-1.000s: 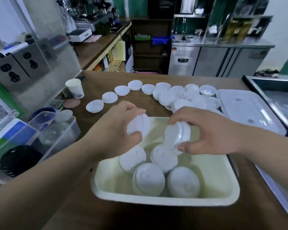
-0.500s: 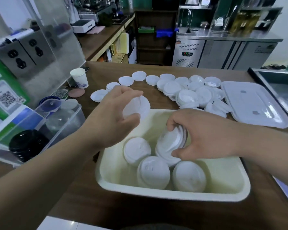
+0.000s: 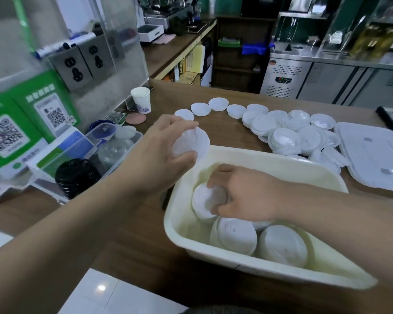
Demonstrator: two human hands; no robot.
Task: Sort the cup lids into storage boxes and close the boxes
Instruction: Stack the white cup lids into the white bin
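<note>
A cream storage box [image 3: 270, 163] sits on the brown counter with stacks of white cup lids [image 3: 236, 235] inside. My right hand [image 3: 243, 193] reaches down into the box, its fingers curled over a stack of lids [image 3: 202, 201] at the left end. My left hand [image 3: 163, 150] hovers above the box's left corner and grips a small stack of white lids [image 3: 196, 141]. Many loose white lids [image 3: 286, 134] lie on the counter behind the box. The box's translucent cover [image 3: 372, 155] lies flat to the right.
A clear box [image 3: 123, 155] at the left holds black lids [image 3: 76, 175] and clear ones. A paper cup [image 3: 141, 99] stands by the wall panel with QR-code signs [image 3: 21, 123]. A steel tray edge [image 3: 390, 116] is at the far right.
My right hand has lowered its stack of lids into the left part of the box. My left hand has stayed raised with its lids. The view has shifted left.
</note>
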